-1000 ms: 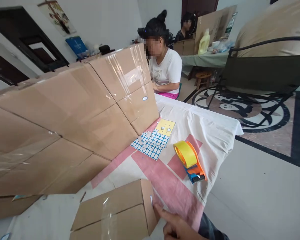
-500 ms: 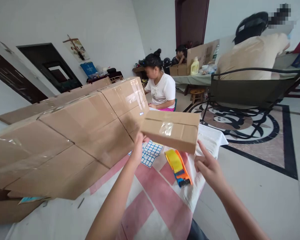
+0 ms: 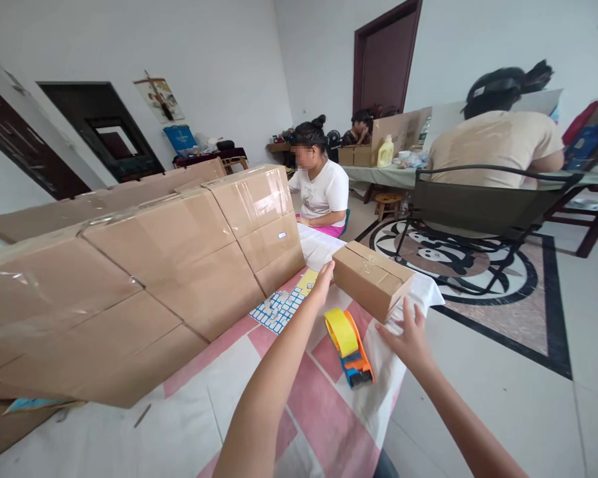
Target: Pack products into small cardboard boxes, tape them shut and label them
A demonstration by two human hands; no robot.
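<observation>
A small taped cardboard box (image 3: 371, 282) rests on the table by its right edge. My left hand (image 3: 323, 284) lies against the box's left end, fingers extended and partly hidden; no grip around it shows. Close to the box's near right corner, my right hand (image 3: 407, 337) has its fingers spread and holds nothing. Between my forearms lies a tape dispenser (image 3: 349, 348) with a yellow roll and an orange and blue frame. Sheets of blue-bordered labels (image 3: 279, 311) are spread left of it, partly behind my left arm.
Stacked cardboard boxes (image 3: 179, 259) form a wall along the table's left side. A person in a white shirt (image 3: 323, 189) sits beyond the far end. Another person (image 3: 493, 146) sits in a dark chair (image 3: 488, 206) at the right. The table has a pink and white cloth (image 3: 329, 418).
The box has gone from being held up between both hands to resting on the table, turned, slightly right and lower. My right hand's fingers have spread.
</observation>
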